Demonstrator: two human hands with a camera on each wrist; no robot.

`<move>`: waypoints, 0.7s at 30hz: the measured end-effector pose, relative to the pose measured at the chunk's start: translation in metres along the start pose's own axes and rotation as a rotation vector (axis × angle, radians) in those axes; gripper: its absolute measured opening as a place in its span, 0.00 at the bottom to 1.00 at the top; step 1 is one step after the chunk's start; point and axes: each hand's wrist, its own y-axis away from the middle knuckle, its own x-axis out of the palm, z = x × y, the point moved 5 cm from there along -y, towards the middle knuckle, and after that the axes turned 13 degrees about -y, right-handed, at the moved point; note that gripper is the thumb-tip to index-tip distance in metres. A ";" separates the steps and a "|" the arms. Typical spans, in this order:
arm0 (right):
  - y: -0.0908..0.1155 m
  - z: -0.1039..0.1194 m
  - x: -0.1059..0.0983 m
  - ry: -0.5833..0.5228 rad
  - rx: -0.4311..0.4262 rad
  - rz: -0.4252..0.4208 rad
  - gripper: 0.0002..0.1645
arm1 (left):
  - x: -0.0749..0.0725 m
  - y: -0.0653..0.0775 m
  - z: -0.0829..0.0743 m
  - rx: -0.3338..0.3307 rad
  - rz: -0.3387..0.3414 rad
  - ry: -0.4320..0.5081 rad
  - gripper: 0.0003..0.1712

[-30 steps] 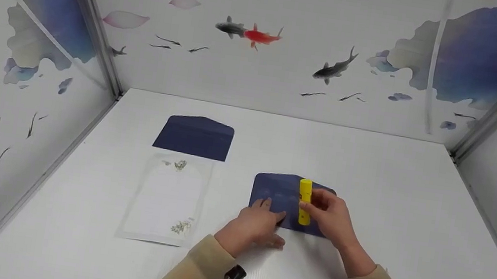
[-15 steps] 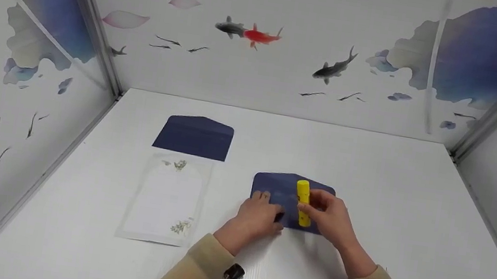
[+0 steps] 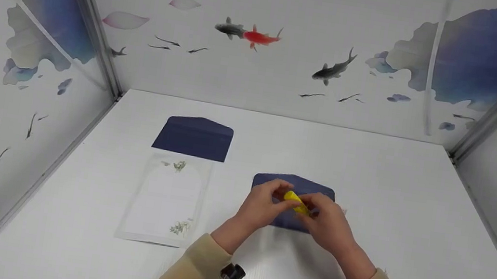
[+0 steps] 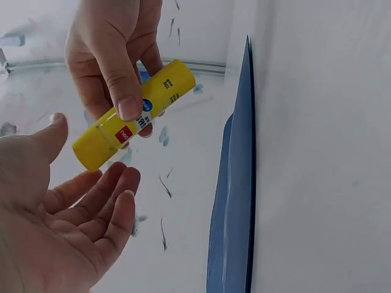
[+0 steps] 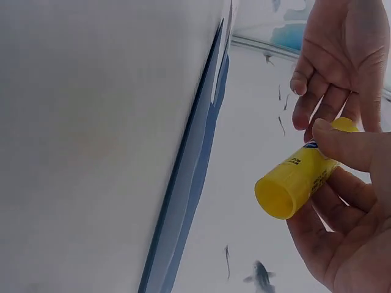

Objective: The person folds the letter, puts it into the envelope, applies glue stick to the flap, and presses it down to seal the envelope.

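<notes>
A yellow glue stick [image 3: 292, 197] is held tilted between both hands, its cap end pointing to the left. My right hand [image 3: 331, 223] pinches its body between thumb and fingers. In the left wrist view, my left hand [image 4: 67, 220] has its thumb and fingers spread around the cap end of the glue stick [image 4: 165, 85], fingertips right at it. The right wrist view shows the other end of the glue stick [image 5: 287, 189] and the right thumb across its body. Below both hands lies a dark blue envelope [image 3: 315, 187], flap away from me, partly covered by the hands.
Another dark blue envelope [image 3: 193, 137] lies at the back left of the white table [image 3: 414, 206]. In front of it is a clear sleeve with a white card [image 3: 167, 201] printed with small plants. Panels [image 3: 275, 85] with painted fish surround the table.
The left hand has come off the envelope and up to the glue stick's cap end. The right hand has tilted the glue stick from nearly upright toward the left.
</notes>
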 end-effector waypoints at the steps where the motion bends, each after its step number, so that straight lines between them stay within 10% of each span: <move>1: 0.001 0.001 0.001 0.016 -0.013 0.005 0.18 | 0.000 0.000 0.000 -0.004 0.002 0.000 0.23; 21: 0.001 0.006 0.001 -0.023 0.036 0.117 0.16 | -0.004 -0.002 0.000 -0.020 0.049 0.018 0.14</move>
